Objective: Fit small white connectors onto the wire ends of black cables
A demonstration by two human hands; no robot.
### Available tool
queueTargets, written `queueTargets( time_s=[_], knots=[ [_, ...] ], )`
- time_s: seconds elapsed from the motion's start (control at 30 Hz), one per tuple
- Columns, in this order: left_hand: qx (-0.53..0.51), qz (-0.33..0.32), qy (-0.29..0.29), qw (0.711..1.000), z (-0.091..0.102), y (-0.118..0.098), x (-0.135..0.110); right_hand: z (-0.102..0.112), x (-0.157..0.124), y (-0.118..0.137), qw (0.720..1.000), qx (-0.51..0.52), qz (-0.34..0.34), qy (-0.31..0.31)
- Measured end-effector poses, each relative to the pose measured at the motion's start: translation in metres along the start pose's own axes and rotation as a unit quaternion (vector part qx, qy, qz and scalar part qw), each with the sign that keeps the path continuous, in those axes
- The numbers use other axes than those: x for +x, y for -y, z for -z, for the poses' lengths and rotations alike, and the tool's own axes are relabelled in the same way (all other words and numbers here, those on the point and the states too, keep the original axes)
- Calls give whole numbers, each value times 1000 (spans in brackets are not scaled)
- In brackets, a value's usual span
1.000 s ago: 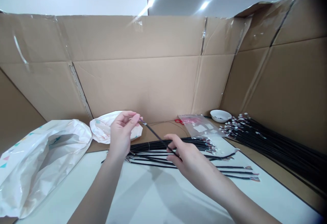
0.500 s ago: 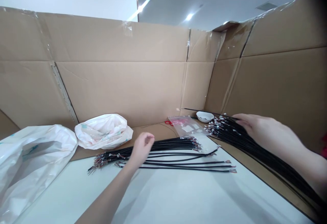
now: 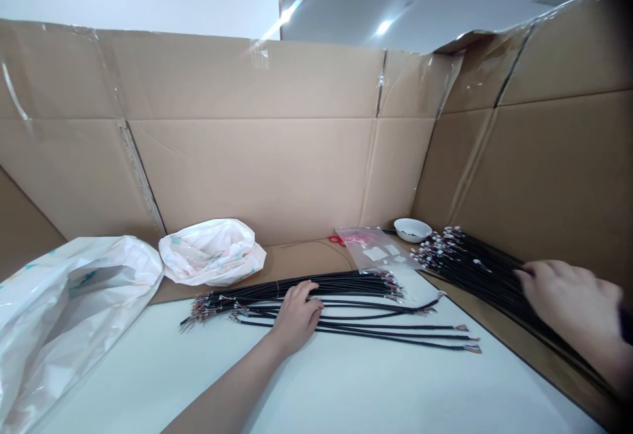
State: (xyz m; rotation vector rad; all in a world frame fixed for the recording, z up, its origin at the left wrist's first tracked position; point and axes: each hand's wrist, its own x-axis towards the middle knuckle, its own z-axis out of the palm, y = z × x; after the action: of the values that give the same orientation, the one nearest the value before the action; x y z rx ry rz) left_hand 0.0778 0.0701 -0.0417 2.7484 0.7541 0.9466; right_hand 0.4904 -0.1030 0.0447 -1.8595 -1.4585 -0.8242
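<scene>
A bundle of thin black cables (image 3: 346, 285) with stripped coloured ends lies across the white table (image 3: 346, 388), with a few loose cables (image 3: 395, 332) beside it. My left hand (image 3: 297, 315) rests on these cables, fingers curled down onto them. At the right, a second pile of black cables with white connectors (image 3: 475, 262) lies on cardboard. My right hand (image 3: 568, 295) lies flat on that pile, fingers stretched out toward its middle.
Cardboard walls (image 3: 277, 157) enclose the table at the back and right. Two white plastic bags (image 3: 212, 252) (image 3: 64, 309) sit at the left. A small white bowl (image 3: 413, 228) and a clear zip bag (image 3: 373, 249) lie in the back right corner.
One second ago both hands held a single cable up. Now that cable is out of my hands; my left hand dropped onto the middle bundle and my right hand slid back along the connector pile.
</scene>
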Motion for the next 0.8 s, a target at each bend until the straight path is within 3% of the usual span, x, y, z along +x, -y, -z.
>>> queueTargets(
  time_s=[0.13, 0.27, 0.37, 0.47, 0.63, 0.8],
  knots=[
    [16, -8, 7, 1000, 0, -4, -3, -42, 10, 110, 994, 51, 74, 55],
    [35, 9, 1, 999, 5, -6, -9, -91, -15, 227, 971, 136, 179, 83],
    [57, 42, -14, 997, 14, -4, -19, -112, -39, 280, 952, 182, 225, 103],
    [82, 84, -29, 993, 28, 0, -36, -117, -56, 295, 939, 205, 242, 135],
    [114, 147, -33, 982, 52, 4, -65, -109, -68, 294, 916, 199, 262, 231],
    [131, 171, -13, 977, 58, 2, -69, -102, -67, 303, 906, 147, 249, 310]
  ],
)
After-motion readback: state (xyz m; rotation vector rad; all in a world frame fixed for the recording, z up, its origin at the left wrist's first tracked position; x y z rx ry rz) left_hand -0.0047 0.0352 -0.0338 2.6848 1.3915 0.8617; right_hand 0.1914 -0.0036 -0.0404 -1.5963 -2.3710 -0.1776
